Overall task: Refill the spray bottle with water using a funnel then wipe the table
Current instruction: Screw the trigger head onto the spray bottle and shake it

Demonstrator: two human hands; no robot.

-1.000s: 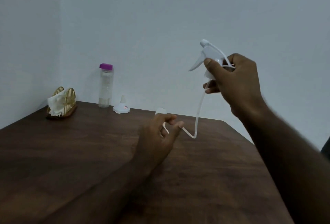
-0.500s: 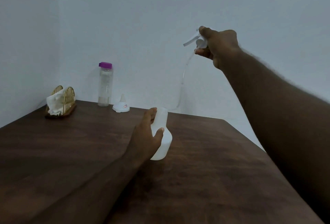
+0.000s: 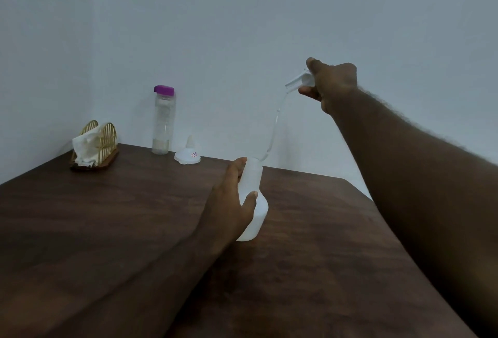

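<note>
A dark wooden table stands against a pale wall. Near its middle, the left hand wraps around the neck of a white spray bottle, which stands upright on the table with its top off. The right hand is raised above and to the right, gripping the white spray head. The head's thin clear tube curves down to the bottle's open mouth. At the table's far edge stand a clear water bottle with a purple cap and, just beside it, a white funnel resting wide end down. Further left sits a gold wire holder with white napkins.
</note>
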